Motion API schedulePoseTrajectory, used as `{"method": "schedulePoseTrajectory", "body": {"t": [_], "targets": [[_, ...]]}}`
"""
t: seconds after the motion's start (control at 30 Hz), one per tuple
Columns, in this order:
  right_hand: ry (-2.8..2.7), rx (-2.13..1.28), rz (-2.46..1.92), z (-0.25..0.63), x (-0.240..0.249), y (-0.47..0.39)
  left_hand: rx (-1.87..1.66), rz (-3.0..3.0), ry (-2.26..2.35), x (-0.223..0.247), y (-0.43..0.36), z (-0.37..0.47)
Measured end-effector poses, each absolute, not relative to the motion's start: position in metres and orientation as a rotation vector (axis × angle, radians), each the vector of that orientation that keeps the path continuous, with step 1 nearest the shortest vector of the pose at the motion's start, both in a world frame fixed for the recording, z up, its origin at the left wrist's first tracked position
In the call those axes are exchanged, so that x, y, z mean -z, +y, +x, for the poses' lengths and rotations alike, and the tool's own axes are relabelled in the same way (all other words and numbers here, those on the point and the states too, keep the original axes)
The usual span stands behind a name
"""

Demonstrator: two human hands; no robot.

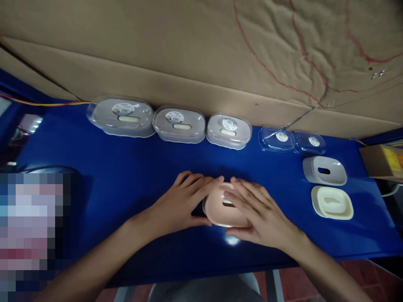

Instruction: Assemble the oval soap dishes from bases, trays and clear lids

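"Head view, nearest first?"

"Left hand point(185, 201) and right hand point(266, 214) grasping pink dish point(218, 209) between them, mid-surface point(126, 167). Two-handed handling step, I judge; next move calls for steady, even grip."

"Beyond?"

"Cream dish point(338, 206), then grey dish point(336, 173), rightward; lidded boxes point(179, 133) at back."

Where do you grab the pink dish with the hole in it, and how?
Probably by its outer walls, coming from both sides: the left hand on one side, the right hand on the other. The pink dish has its open side up and rounded walls, which should suit a cupped grip. The slot in its floor looks like a poorer hold.
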State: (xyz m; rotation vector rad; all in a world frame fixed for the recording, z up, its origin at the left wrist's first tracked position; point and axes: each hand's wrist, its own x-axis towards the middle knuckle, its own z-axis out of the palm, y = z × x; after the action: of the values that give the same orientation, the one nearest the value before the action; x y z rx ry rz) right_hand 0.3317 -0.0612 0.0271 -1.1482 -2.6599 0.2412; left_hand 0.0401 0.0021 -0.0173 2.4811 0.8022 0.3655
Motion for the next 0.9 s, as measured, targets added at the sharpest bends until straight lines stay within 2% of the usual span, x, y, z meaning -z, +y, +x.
{"method": "schedulePoseTrajectory", "body": {"t": [0.5, 0.7, 0.77, 0.9], "targets": [[-2.706, -0.26, -1.182, 0.318, -0.018, -0.066, -0.318, 2.485, 0.737, 0.004, 0.001, 0.038], [-2.635, -0.504, -1.144, 0.338, -0.014, -0.051, -0.348, 2.495, 0.735, 0.002, 0.002, 0.039], [-2.485, -0.494, -1.281, 0.357, -0.008, -0.039, -0.347, 2.51, 0.73, 0.001, 0.002, 0.038], [-2.18, -0.207, -1.786, 0.394, 0.01, -0.016, -0.343, 2.552, 0.731, -0.001, 0.0, 0.038]]}}
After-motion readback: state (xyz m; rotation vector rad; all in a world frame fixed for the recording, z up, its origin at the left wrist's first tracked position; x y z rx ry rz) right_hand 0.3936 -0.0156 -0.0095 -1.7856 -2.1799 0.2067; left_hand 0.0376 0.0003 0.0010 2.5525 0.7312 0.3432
